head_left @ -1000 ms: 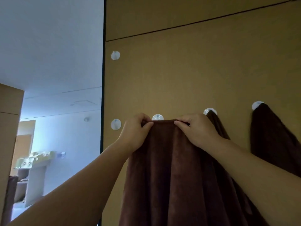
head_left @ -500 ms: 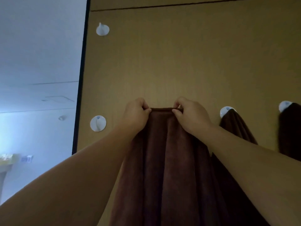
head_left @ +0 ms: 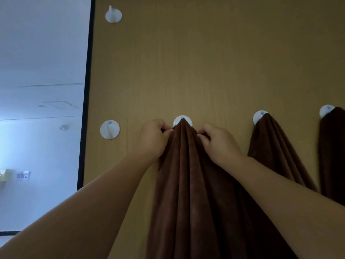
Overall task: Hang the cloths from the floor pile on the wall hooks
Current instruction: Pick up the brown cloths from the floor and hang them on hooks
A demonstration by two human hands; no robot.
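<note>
The brown cloth (head_left: 188, 184) is hanging lengthwise downward, its peak pointing up at a white hook (head_left: 182, 120) between the fingers. Left hand (head_left: 152, 140) and right hand (head_left: 220, 144) are each pinching its upper folds.

One view only, from a camera worn on the person's head — it faces a tan wall panel (head_left: 214, 62) close ahead and tilts upward, so both forearms rise from the lower edge toward the two-handed grip near mid-frame. Above the grip the panel fills the picture. Left of the grip a dark vertical edge (head_left: 86, 94) cuts the frame — beyond it lie a pale wall and ceiling, much farther off.
</note>
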